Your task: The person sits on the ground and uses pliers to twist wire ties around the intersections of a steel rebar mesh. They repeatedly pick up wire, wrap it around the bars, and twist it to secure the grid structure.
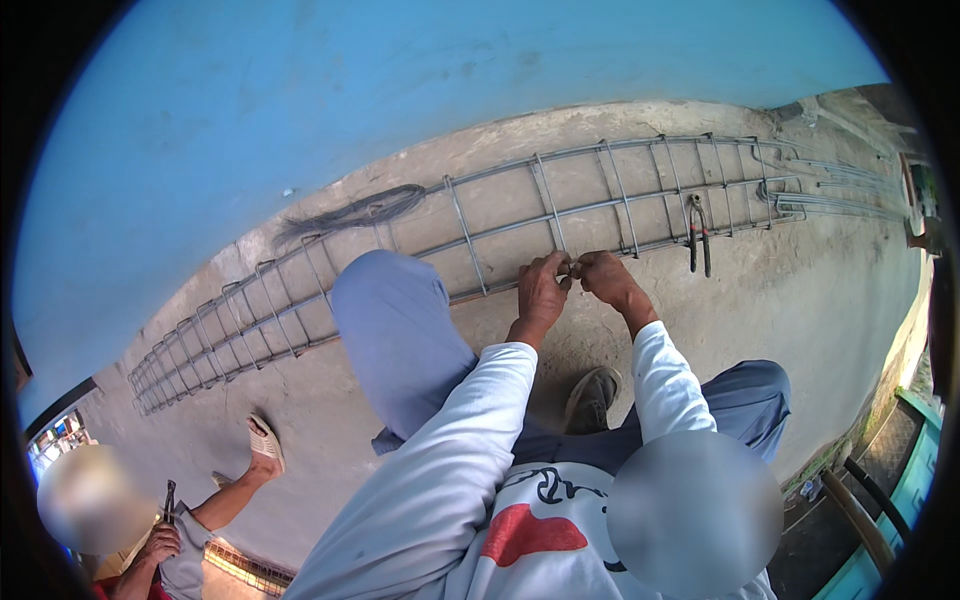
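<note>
A long rebar cage (470, 240) of thin steel rods and square stirrups stretches across the floor in front of me. My left hand (541, 292) is closed at its near rod, with the fingertips pinched together. Right beside it, my right hand (609, 283) is closed too, its fingertips meeting the left ones where a stirrup crosses that rod. Whatever sits between the fingers is too small to make out. Pincers with red-and-black handles (699, 240) rest against the cage's near side, to the right of my hands. A bundle of thin dark wire (385, 205) lies across the far rod.
Behind the cage rises a blue wall (400, 80). Several loose steel rods (850, 205) lie at its right end. My bent knee (395, 300) is close against the cage. At lower left another person's hand (160, 543) holds a pincer-like tool (169, 500); their sandalled foot (265, 443) is on the concrete floor.
</note>
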### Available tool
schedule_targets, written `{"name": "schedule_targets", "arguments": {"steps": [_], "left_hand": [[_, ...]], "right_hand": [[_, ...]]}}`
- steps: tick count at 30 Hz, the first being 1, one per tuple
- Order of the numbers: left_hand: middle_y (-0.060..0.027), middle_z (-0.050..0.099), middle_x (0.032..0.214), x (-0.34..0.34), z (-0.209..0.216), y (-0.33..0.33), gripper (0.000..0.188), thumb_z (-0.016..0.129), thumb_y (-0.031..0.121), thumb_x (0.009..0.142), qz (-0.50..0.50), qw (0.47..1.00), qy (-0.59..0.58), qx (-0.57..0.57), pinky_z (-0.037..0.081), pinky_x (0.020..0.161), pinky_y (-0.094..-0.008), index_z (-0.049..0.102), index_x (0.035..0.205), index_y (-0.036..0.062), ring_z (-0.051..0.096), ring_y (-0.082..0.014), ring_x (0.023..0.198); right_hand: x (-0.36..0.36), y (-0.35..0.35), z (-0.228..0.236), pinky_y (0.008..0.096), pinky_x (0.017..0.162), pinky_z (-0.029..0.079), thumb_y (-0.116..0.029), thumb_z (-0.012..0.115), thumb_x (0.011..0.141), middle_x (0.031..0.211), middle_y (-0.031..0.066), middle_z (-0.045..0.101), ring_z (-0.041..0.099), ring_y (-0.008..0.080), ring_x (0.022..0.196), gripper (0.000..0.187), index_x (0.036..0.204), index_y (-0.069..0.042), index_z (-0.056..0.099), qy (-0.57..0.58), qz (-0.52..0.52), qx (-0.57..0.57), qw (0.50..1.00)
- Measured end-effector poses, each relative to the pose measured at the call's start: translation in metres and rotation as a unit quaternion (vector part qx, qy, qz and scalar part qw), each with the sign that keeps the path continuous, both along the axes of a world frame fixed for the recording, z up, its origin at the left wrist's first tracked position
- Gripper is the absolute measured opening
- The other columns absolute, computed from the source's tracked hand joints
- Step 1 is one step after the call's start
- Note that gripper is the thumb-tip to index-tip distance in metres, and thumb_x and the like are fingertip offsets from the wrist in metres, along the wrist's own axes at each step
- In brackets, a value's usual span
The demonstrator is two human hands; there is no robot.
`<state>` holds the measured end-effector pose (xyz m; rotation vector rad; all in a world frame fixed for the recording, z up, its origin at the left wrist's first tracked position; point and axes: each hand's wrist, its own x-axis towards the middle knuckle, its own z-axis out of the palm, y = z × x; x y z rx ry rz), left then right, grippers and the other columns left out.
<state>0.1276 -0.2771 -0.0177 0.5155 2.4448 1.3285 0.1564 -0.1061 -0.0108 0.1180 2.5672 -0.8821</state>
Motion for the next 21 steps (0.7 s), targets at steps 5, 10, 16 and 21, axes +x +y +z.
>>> {"name": "schedule_targets", "arguments": {"steps": [5,10,16,21], "left_hand": [[-0.0004,0.072,0.088,0.003,-0.006,-0.013,0.034,0.081,0.007,0.077,0.007,1.000,0.003,-0.018,0.044,0.086,-0.0421,0.064,0.105,0.0144,0.066,-0.0261,0.095],[-0.0019,0.070,0.089,0.001,0.002,-0.010,0.030,0.080,0.009,0.079,-0.024,0.999,0.005,-0.039,0.044,0.087,-0.0425,0.064,0.104,0.0138,0.065,-0.0262,0.095],[-0.0024,0.070,0.092,-0.001,0.005,0.005,0.024,0.077,0.008,0.083,-0.033,0.997,0.018,-0.068,0.045,0.088,-0.0417,0.064,0.102,0.0134,0.065,-0.0254,0.095],[-0.0062,0.072,0.097,0.000,0.007,-0.009,0.025,0.072,0.003,0.082,0.014,0.995,0.029,-0.092,0.044,0.092,-0.0438,0.068,0.104,0.0120,0.065,-0.0281,0.099]], "right_hand": [[0.010,-0.013,0.034,0.0313,0.051,0.046,-0.019,0.054,0.099,0.071,0.0076,0.063,0.057,0.0154,0.057,0.022,0.096,-0.002,0.067,-0.242,-0.358,-0.213,0.876],[0.043,-0.014,0.022,0.0290,0.049,0.046,-0.021,0.054,0.101,0.069,0.0037,0.059,0.054,0.0135,0.055,0.017,0.101,-0.006,0.061,-0.341,-0.387,-0.347,0.783],[0.034,0.025,0.033,0.0309,0.059,0.055,-0.028,0.058,0.102,0.080,0.0083,0.071,0.066,0.0162,0.063,0.031,0.107,0.000,0.070,-0.275,-0.379,-0.255,0.846],[-0.011,0.076,0.084,0.0545,0.093,0.046,-0.041,0.072,0.090,0.118,0.0182,0.062,0.055,0.0417,0.117,0.041,0.113,-0.009,0.066,0.086,-0.354,0.349,0.863]]}}
